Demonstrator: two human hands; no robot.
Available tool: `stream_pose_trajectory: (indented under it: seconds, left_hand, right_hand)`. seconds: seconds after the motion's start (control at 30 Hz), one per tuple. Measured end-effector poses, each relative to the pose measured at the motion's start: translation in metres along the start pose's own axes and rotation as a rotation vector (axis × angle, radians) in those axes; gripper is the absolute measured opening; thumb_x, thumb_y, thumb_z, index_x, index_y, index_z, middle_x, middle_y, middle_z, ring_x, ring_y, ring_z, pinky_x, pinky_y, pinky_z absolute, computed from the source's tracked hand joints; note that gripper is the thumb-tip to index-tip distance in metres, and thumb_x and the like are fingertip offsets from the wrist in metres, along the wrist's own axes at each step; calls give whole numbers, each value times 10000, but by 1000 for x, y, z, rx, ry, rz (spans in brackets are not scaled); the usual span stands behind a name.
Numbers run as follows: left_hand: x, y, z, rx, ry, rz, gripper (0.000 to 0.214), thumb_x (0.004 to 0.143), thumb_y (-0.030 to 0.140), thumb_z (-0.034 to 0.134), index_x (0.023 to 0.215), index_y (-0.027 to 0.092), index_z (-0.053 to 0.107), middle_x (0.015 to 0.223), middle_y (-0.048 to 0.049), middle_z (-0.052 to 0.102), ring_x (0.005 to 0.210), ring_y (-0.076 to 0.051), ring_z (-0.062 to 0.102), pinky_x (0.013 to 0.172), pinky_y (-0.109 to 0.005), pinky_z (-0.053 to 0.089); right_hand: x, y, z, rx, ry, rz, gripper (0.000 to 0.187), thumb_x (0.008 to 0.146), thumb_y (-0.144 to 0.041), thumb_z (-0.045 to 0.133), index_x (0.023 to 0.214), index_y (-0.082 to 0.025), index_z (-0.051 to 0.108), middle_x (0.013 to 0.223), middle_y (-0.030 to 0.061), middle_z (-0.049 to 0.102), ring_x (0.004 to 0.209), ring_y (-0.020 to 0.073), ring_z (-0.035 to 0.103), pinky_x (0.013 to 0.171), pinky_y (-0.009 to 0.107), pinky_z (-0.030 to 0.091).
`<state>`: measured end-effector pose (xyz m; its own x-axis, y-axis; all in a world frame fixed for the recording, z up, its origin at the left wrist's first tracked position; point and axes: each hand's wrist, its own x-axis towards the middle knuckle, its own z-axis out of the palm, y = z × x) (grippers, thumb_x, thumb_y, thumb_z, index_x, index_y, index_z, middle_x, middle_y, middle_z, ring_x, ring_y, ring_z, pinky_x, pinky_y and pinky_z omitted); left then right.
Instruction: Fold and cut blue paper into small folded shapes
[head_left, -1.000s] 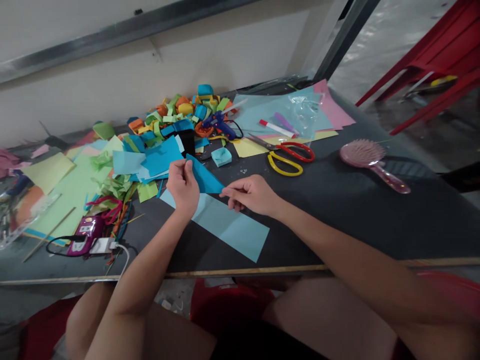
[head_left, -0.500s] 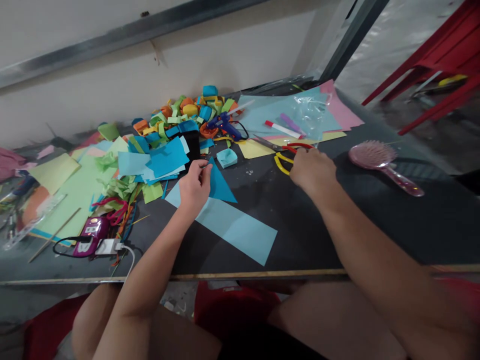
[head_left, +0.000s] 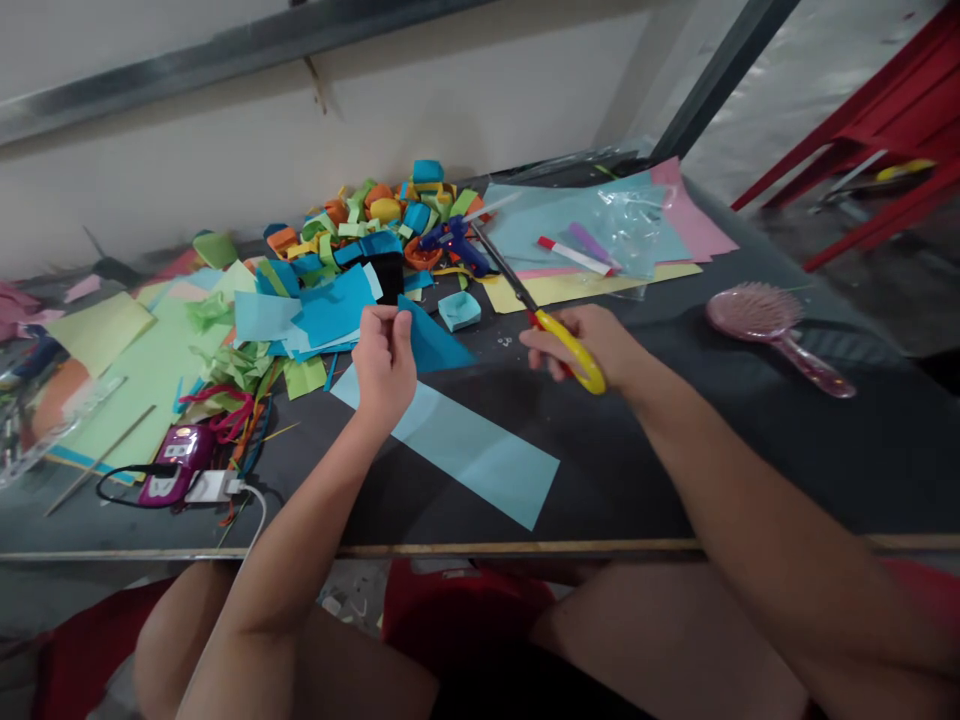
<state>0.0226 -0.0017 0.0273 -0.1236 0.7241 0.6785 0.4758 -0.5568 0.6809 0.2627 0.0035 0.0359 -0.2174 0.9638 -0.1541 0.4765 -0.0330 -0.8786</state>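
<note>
Between thumb and fingers, my left hand (head_left: 385, 360) pinches a folded blue paper triangle (head_left: 435, 340) by its left corner. My right hand (head_left: 589, 345) is closed around scissors (head_left: 566, 345) with yellow and red handles, lifted off the table, their blades pointing up and away to the left. Below the left hand lies a light blue paper strip (head_left: 480, 455), partly covered by that hand. A small open light blue paper box (head_left: 459, 311) sits on the table between the two hands, past the triangle.
A heap of folded coloured paper boxes (head_left: 375, 215) and a blue glue gun (head_left: 457, 243) are at the back. To the right lies a pink hairbrush (head_left: 757, 315); markers (head_left: 574, 255) rest on paper sheets. A purple device (head_left: 180, 465) with cables is at left.
My right hand has picked the scissors up from the table and turned them upright, moving slightly left. My left hand has raised and tilted the blue triangle a little.
</note>
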Motion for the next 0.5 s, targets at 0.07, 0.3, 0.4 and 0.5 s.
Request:
stream_pose_trajectory:
  seconds: [0.07,0.3,0.4,0.5]
  left_hand:
    - [1,0,0,-60,-6,-22,369,944,576,425,830,225,432,503,94,259,407,-68,251,418,-236,194]
    - [2,-1,-1,-103,-70,-168,397,904,624,451,847,230,454,488,100,210,394,-73,184,400,-256,121]
    - [2,-4,-2,-84,-78,-229,398,900,622,462,836,230,458,486,99,229,402,-75,195,409,-251,137]
    - [2,-5,-2,-83,-99,-269,395,901,613,473,818,228,465,483,96,249,406,-78,215,413,-248,158]
  right_hand:
    - [-3,-4,15,251,-148,-21,378,694,-538,712,728,-177,602,624,38,611,513,154,543,520,312,433]
    - [-13,-6,51,523,-255,-61,510,683,-623,758,758,-189,500,571,-77,422,405,48,394,390,215,324]
    - [-19,-7,56,514,-352,6,594,727,-777,588,754,-196,470,595,-70,391,403,43,377,367,211,284]
    - [-25,-11,56,397,-401,48,648,717,-833,520,785,-189,508,638,-29,483,458,65,445,414,226,363]
